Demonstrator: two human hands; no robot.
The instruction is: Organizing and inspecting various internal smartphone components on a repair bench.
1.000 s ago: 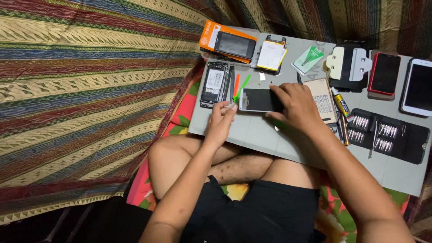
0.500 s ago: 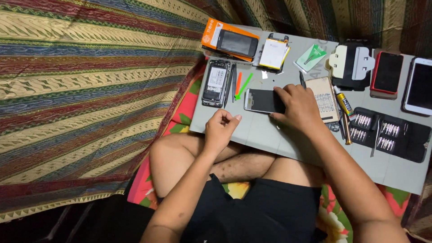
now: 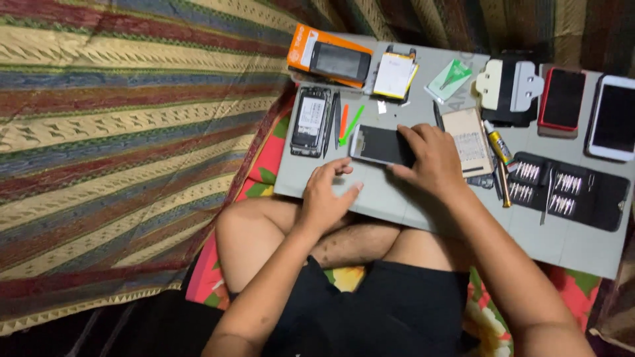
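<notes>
Head view looks down on our crossed legs and a grey board [image 3: 423, 218] laid across them. Our right hand [image 3: 433, 158] lies flat over the right end of a dark phone [image 3: 378, 145], fingers spread and pressing it to the board rather than gripping it. Our left hand [image 3: 327, 198] rests on the board just below the phone, fingers loosely curled and holding nothing; its fingertips sit near the phone's lower edge without touching it (as far as we can tell). Left of the phone lie a green pry tool [image 3: 352, 124] and an orange one [image 3: 343, 121], then an opened phone frame [image 3: 311, 121]. Behind these sit an orange box [image 3: 329, 56] and a battery [image 3: 394, 75]. Right of our right hand lie a small notebook [image 3: 468, 140], a glue tube [image 3: 500, 147] and a black screwdriver kit [image 3: 570, 190]. Two more phones, one red [image 3: 563, 98], one white [image 3: 612, 118], sit at the far right.
</notes>
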